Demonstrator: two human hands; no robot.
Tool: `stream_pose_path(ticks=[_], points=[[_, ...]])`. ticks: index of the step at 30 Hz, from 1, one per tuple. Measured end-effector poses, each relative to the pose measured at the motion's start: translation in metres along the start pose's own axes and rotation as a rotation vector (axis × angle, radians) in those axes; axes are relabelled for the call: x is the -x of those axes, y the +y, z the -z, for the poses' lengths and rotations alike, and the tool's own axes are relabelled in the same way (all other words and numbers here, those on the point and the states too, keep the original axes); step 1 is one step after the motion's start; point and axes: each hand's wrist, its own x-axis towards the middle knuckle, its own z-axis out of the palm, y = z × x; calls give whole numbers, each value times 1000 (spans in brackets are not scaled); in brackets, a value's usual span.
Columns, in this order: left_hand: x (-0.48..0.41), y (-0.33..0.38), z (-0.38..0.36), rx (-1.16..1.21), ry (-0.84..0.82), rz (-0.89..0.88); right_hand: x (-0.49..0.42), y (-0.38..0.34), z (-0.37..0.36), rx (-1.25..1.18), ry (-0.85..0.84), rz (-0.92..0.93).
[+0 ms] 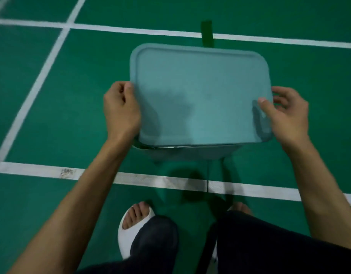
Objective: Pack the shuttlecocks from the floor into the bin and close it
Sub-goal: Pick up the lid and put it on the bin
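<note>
A teal rectangular lid (pixel 200 91) lies over the bin (pixel 190 153), of which only a strip of the near wall shows under the lid's front edge. My left hand (pixel 121 107) grips the lid's left edge with curled fingers. On the opposite edge my right hand (pixel 285 113) holds the lid, thumb on top and fingers round the side. No shuttlecock is in view; the inside of the bin is hidden by the lid.
The floor is a green court with white lines (pixel 131 177). A dark green strap (pixel 207 33) lies on the floor beyond the bin. My feet stand close behind it, the left in a white slipper (pixel 131 234).
</note>
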Motion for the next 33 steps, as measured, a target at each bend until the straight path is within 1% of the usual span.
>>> stream_pose_path(ticks=[2, 5, 10, 13, 15, 17, 19, 21, 22, 24, 26, 27, 29, 33], points=[[-16, -17, 17, 4, -21, 64, 5, -7, -21, 72, 39, 83], [-22, -42, 20, -32, -44, 91, 9, -11, -37, 183, 103, 116], [-8, -71, 4, -139, -57, 141, 1, 0, -41, 513, 154, 198], [-5, -78, 0, -116, -66, 168, -3, 5, -40, 603, 149, 157], [-7, -78, 0, -112, -67, 173, -6, 9, -41, 503, 101, 105], [-11, -79, 0, -160, -87, 140, -8, 13, -41, 367, 68, 65], [-14, -79, -1, -189, -113, 122, -9, 17, -41, 349, 57, 65], [-15, -75, -5, -250, -128, 102, -10, 19, -41, 446, 35, 101], [-13, -71, -8, -324, -133, 71, -11, 18, -42, 520, -2, 138], [-6, -61, -12, -520, -153, -45, -12, 15, -43, 655, -145, 260], [-1, -54, -13, -710, -223, -195, -12, 11, -44, 756, -288, 362], [1, -54, -13, -763, -275, -221, -9, 11, -45, 794, -336, 361], [2, -58, -13, -810, -339, -200, -2, 14, -47, 838, -369, 320], [0, -53, -14, -798, -346, -194, 1, 15, -51, 857, -342, 294]])
